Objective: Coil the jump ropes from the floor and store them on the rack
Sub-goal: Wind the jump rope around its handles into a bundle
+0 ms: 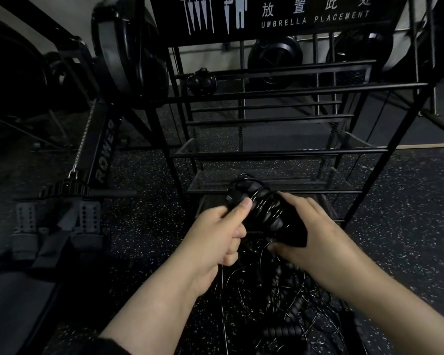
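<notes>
Dim, dark-cornered wide-angle view with bowed edges; glints on the ropes [267, 208].

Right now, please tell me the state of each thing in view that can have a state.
coiled jump rope: wound around its handles, held in both hands.
left hand: grips the coil's end.
right hand: holds the coil.
loose jump ropes: tangled on the floor.
rack: standing, with no ropes visible on its shelves.

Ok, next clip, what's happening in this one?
A person is winding a jump rope around its handles in front of a black rack. The left hand grips one end of the bundle, and the right hand holds the other end, where the cord is wrapped. A tangle of more ropes lies on the floor below. Nothing coiled shows on the rack's shelves yet.
</notes>
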